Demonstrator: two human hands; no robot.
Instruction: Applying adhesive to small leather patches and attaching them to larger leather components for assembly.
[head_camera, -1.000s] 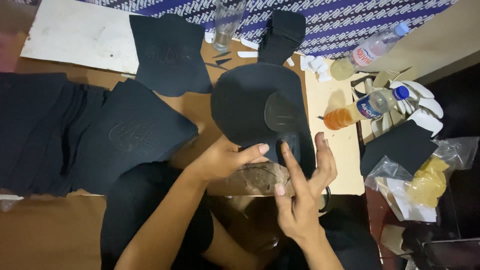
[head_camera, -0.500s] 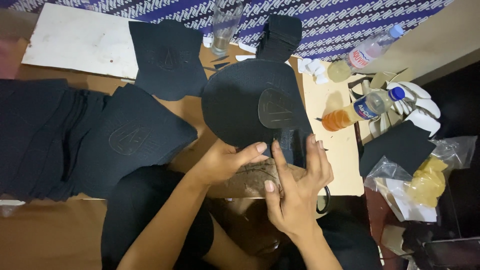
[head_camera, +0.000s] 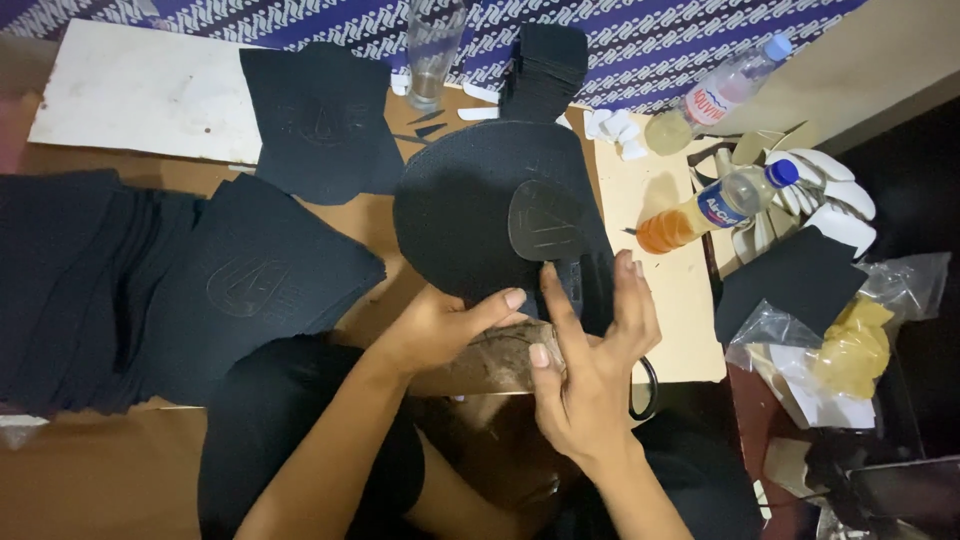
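The left hand (head_camera: 440, 325) pinned the round black sheet (head_camera: 470, 215) at its six o'clock edge; the right hand (head_camera: 590, 370), fingers spread and empty, hovered at four o'clock. A careless brush could likely shift the oval patch (head_camera: 545, 220).

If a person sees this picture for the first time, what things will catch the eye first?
First, the two hands in the middle: the left hand and right hand hold a round black sheet with a shiny oval patch on it. Next, the bottle of orange liquid lying to the right, and the wide stack of black sheets on the left.
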